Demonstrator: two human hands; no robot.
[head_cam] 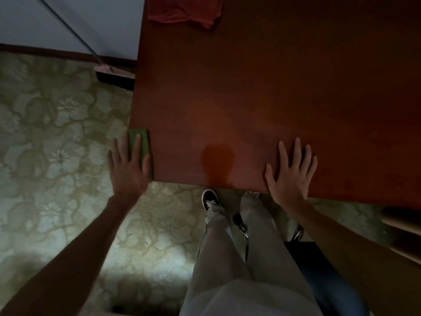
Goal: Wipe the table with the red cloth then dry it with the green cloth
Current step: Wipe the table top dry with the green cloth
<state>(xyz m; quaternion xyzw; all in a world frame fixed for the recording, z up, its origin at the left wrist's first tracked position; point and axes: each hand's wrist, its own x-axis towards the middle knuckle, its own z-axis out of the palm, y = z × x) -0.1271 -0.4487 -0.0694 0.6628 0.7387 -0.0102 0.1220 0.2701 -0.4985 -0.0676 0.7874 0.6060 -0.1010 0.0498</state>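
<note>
A dark red-brown wooden table [273, 99] fills the upper right of the head view. The red cloth [184, 10] lies crumpled at the table's far left corner, partly cut off by the frame's top edge. The green cloth [142, 144] sits on the table's near left corner, at the left edge. My left hand [127, 165] lies over it with straight, spread fingers, hiding part of the cloth. My right hand [290, 169] rests flat on the table's near edge, fingers spread, holding nothing.
A patterned green carpet [57, 133] covers the floor left of and in front of the table. A broom with a pink head [114, 73] leans on the wall by the table's left side. My legs and shoes [210, 199] stand at the near edge.
</note>
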